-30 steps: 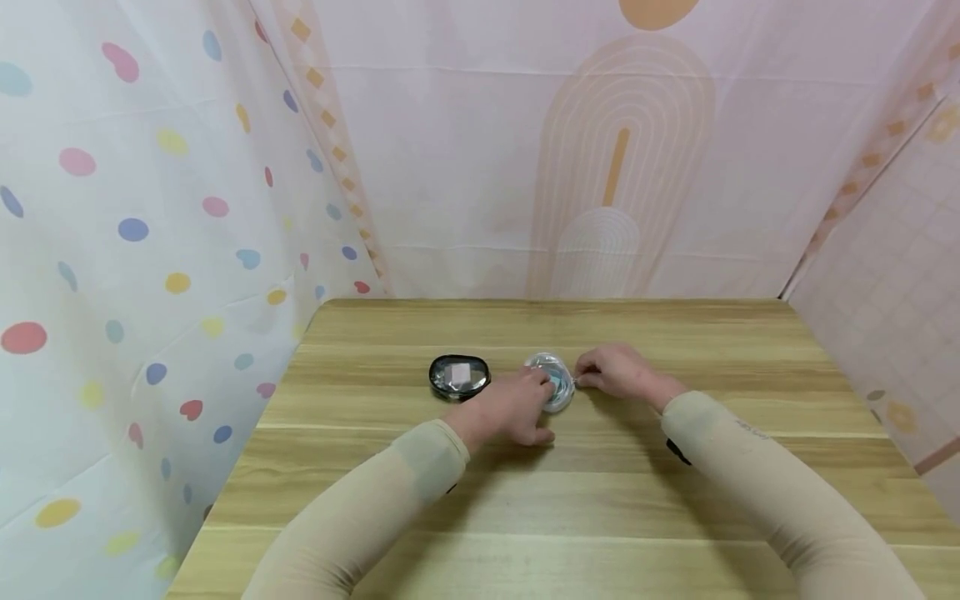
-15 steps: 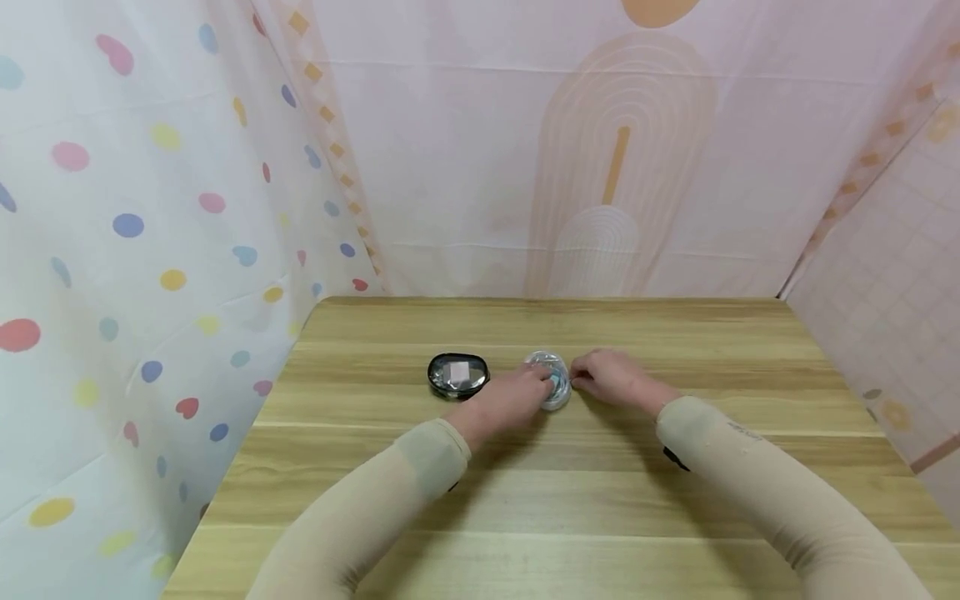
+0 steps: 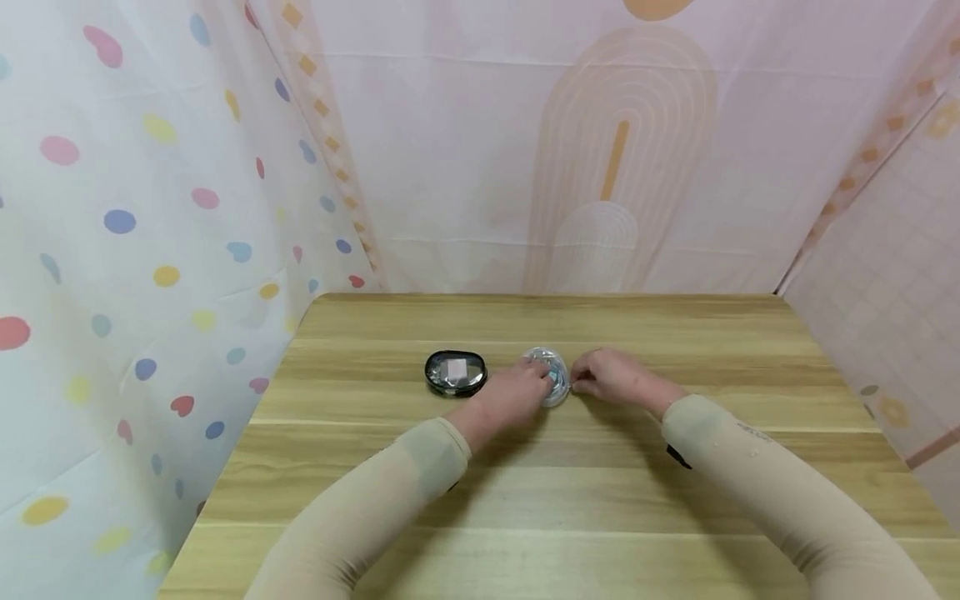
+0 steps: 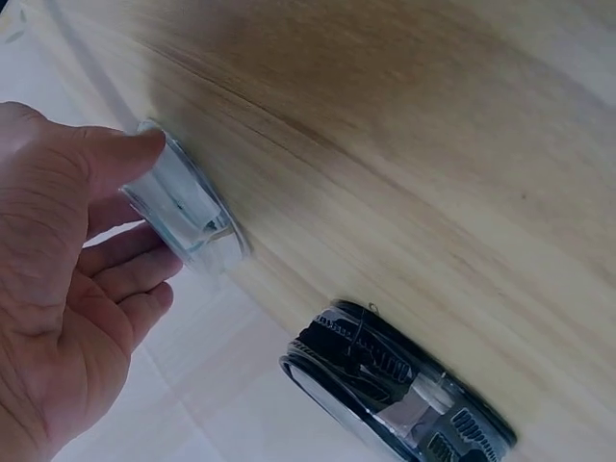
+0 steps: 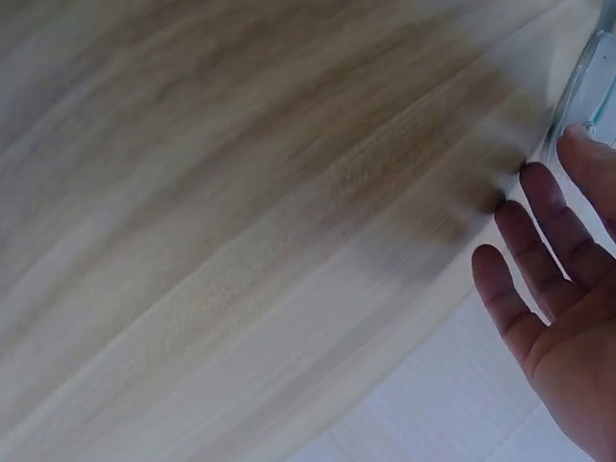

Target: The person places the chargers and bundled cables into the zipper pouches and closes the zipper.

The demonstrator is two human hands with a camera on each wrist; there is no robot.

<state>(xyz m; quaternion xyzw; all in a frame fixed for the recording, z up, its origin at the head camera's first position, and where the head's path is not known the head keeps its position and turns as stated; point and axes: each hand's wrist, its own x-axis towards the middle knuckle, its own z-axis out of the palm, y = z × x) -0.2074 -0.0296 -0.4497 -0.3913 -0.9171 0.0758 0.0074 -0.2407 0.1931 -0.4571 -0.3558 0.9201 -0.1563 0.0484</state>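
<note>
A small clear oval zip pouch [image 3: 557, 379] with pale blue contents lies on the wooden table. My left hand [image 3: 510, 392] holds it from the left; the left wrist view has the thumb at one edge of the clear pouch [image 4: 183, 207] and fingers at the other side. At the pouch's right edge, my right hand [image 3: 613, 377] pinches a tiny zipper pull between thumb and forefinger, mostly hidden by the fingers. The right wrist view catches the right hand [image 5: 573, 298] with its other fingertips close over the tabletop.
A black-rimmed oval zip pouch [image 3: 455, 373] with a clear top and a pale square inside sits just left of the left hand. Behind the table [image 3: 495, 533] hangs a pale patterned curtain [image 3: 465, 167], and a dotted curtain [image 3: 180, 333] runs down the left side.
The left thumb, earlier spread out toward the front, has drawn in beside the clear pouch. The right hand has edged slightly left; the pouch stays almost in place.
</note>
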